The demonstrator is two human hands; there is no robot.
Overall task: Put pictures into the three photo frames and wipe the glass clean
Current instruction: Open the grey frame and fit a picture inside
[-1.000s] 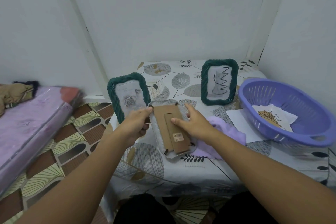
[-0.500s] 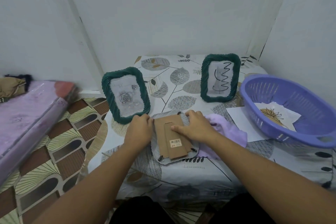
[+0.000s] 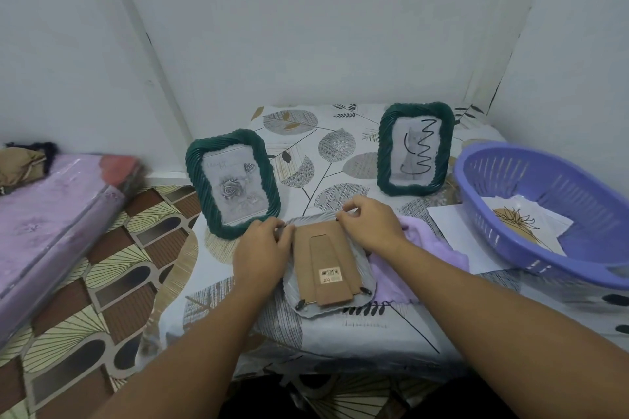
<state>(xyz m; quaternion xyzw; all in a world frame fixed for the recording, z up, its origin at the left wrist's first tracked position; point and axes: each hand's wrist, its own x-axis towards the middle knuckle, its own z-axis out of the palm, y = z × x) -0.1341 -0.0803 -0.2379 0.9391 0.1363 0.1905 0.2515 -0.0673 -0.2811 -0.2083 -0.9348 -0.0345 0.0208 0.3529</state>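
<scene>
A third photo frame lies face down on the table, its brown cardboard back and folded stand upward. My left hand grips its upper left edge. My right hand has curled fingers pinching at the upper right corner near a black clip. Two green frames stand upright behind: one with a rose picture at the left, one with a squiggle picture at the right. A lilac cloth lies just right of the flat frame, partly under my right forearm.
A purple plastic basket with a flower picture inside stands at the right, on a white sheet. The leaf-print tablecloth covers the table, walls close behind. A purple mattress lies left, across patterned floor.
The flat frame has settled squarely on the table. My right hand moved from the middle of the cardboard back up to its top right corner; my left hand stayed at the left edge.
</scene>
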